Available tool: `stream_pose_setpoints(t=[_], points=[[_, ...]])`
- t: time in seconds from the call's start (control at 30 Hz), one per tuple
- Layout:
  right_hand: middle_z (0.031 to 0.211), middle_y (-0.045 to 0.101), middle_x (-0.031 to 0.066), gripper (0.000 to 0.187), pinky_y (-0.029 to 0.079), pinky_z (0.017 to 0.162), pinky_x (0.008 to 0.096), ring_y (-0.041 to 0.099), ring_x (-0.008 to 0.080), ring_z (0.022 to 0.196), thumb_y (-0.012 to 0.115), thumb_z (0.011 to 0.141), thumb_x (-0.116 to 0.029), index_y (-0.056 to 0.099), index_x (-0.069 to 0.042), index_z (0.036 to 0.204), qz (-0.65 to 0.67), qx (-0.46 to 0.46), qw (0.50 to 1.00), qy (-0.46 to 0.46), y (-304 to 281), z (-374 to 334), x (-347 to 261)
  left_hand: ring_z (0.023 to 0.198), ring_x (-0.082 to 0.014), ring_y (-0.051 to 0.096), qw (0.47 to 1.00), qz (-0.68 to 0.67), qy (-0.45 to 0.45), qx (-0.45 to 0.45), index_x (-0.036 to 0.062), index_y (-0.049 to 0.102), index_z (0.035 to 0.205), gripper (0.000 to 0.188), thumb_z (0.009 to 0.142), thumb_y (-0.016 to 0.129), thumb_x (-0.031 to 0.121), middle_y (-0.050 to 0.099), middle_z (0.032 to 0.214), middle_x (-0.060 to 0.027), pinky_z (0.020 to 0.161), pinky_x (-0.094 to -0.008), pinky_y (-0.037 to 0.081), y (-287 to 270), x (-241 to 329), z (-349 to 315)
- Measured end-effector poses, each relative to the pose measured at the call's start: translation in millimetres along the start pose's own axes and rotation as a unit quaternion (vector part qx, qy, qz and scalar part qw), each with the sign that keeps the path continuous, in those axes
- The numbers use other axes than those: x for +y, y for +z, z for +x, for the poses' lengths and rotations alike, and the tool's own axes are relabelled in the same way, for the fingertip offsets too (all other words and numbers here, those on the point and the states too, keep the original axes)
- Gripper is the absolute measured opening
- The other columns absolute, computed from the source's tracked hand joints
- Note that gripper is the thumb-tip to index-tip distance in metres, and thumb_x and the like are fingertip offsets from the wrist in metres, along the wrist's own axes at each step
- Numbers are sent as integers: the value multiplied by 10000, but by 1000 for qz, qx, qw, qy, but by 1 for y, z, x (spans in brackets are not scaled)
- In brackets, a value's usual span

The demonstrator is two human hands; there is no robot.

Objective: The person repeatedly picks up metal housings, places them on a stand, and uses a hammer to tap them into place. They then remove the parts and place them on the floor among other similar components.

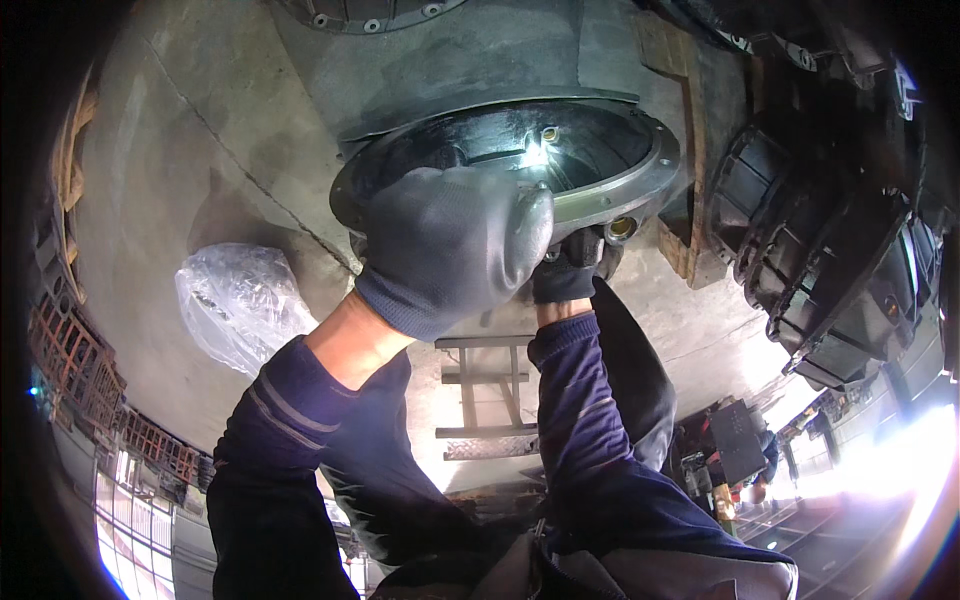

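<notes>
In front of me a large dark round metal housing faces up, with a flat bolt-holed flange around its open mouth. My left hand, in a dark grey coated glove, is raised at the near side of the rim and covers part of it. Its fingers are curled closed; whatever lies inside the grip is hidden. Below the near flange is my right hand, also gloved, with fingers bent close to a round brass-coloured port. What those fingers hold is hidden too. Bright light glares off the inner wall beside a small brass-coloured fitting.
Crumpled clear plastic lies on the concrete floor at left. A low metal frame step stands between my legs. Several dark ribbed housings are stacked at right, near a wooden pallet. Another flanged part sits at the far edge.
</notes>
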State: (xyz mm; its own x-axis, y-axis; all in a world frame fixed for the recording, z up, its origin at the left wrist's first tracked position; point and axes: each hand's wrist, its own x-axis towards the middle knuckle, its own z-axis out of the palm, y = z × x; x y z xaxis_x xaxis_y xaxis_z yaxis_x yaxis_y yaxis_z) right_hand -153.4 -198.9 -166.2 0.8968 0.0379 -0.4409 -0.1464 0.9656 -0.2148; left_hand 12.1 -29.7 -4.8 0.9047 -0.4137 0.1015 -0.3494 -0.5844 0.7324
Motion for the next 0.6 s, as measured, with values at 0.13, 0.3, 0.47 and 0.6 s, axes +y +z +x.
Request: stream_pose_setpoints(t=[0.13, 0.3, 0.47, 0.6], points=[[1394, 597, 103, 515, 470, 1099, 446, 558, 284, 1291, 544, 1026, -404, 523, -86, 1431, -508, 149, 847, -44, -21, 0, 6, 560, -339, 601, 1000, 19, 9, -4, 94, 613, 679, 303, 950, 608, 229, 600, 636, -121, 529, -447, 466, 5, 0, -6], [1417, 586, 119, 700, 485, 1074, 448, 550, 318, 1299, 760, 872, -360, 506, -89, 1465, -676, 192, 712, 3, 12, -3, -3, 647, -418, 619, 993, 72, -90, -38, 62, 656, 738, 380, 1009, 562, 312, 644, 718, -199, 622, -514, 481, -5, 23, 8], [1084, 694, 49, 347, 596, 795, 398, 681, 223, 954, 756, 918, -196, 674, -139, 1251, 12, 453, 888, 82, 81, -64, -19, 907, -430, 699, 961, 41, -236, -141, 28, 736, 989, 310, 1033, 563, 281, 730, 1044, -227, 772, -486, 567, -55, 95, -26], [950, 647, 10, 377, 524, 622, 330, 615, 152, 775, 813, 863, -147, 630, -138, 1192, -283, 378, 882, -9, 152, -135, -44, 1091, -378, 686, 997, 33, -64, 2, 32, 697, 1264, 321, 1026, 536, 175, 700, 1244, -208, 939, -419, 543, -87, 170, -54]])
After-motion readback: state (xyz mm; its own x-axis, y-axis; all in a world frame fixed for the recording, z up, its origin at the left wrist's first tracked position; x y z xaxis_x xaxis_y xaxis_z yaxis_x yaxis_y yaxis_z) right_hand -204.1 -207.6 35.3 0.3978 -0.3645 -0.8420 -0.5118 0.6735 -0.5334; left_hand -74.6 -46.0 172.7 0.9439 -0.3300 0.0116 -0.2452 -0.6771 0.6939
